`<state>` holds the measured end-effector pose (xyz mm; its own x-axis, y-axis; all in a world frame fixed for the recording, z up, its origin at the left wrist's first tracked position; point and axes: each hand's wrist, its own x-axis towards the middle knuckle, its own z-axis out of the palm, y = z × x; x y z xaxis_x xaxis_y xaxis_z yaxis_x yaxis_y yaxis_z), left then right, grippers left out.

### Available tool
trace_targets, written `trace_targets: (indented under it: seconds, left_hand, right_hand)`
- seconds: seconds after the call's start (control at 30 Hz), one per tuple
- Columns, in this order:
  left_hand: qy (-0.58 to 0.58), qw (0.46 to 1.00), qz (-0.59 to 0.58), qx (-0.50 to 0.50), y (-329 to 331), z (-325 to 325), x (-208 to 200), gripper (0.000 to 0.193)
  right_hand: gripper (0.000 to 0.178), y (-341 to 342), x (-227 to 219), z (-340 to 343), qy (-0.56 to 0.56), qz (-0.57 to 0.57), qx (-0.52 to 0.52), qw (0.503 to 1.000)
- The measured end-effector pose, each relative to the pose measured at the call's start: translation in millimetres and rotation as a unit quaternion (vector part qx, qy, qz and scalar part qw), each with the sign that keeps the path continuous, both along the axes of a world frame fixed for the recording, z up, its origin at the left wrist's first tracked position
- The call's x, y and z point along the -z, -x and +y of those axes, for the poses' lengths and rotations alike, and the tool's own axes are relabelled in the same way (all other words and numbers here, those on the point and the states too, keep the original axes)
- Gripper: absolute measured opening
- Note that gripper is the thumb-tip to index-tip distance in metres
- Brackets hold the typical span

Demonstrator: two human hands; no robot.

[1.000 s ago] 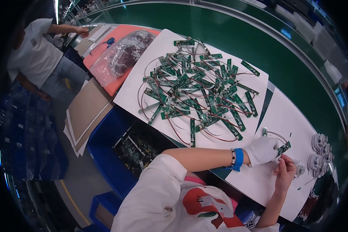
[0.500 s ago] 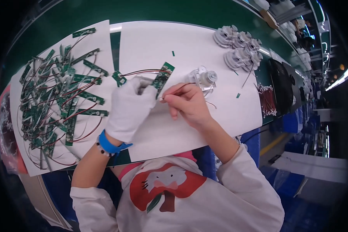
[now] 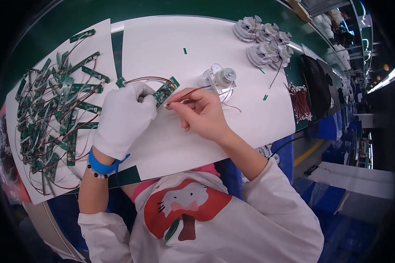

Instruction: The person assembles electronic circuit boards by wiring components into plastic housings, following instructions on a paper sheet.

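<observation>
In a white glove, my left hand [image 3: 126,115] is closed on a green circuit board [image 3: 166,91], held at a slant above the white sheet. Red and black wires [image 3: 149,78] arch from this board to a smaller green board [image 3: 120,82] beside the glove. My bare right hand [image 3: 200,110] pinches a thin red-and-black cable [image 3: 189,93] close to its end, right by the board's lower edge. That cable runs back toward a white motor unit [image 3: 224,78] with a round metal top, standing just beyond my right hand. Whether the cable's end touches the board is hard to see.
Many wired circuit boards [image 3: 66,114] lie heaped on the left. Several similar motor units [image 3: 267,39] stand at the back right. A bundle of red wires with white ends [image 3: 299,103] sits at the right edge, beside a black bag-like item [image 3: 316,83]. Small green scraps [image 3: 184,51] dot the white sheet [image 3: 162,39].
The whole view has shifted, so the table's things sit further left. The cable end in my right hand and the board in my left remain close together; both grips hold.
</observation>
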<state>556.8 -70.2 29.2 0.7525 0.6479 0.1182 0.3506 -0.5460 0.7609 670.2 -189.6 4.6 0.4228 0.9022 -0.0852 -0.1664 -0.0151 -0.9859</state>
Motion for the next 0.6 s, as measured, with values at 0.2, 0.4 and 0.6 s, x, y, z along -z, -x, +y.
trace_targets:
  seconds: [0.2, 0.4, 0.6]
  left_hand:
    - [0.047, 0.996, 0.057, 0.045, 9.2, 5.5, -19.4, 0.012]
    - [0.023, 0.998, 0.045, 0.044, 8.7, 8.9, -12.7, 0.013]
    - [-0.051, 0.993, 0.037, 0.098, 15.6, 17.6, -12.0, 0.015]
  right_hand:
    - [0.006, 2.7, 13.7, -1.5, -0.074, -0.103, 0.069, 0.990]
    - [0.007, -1.5, 21.9, 4.2, -0.100, -0.338, 0.150, 0.924]
    - [0.009, -0.4, 20.7, 8.8, -0.109, -0.490, 0.134, 0.855]
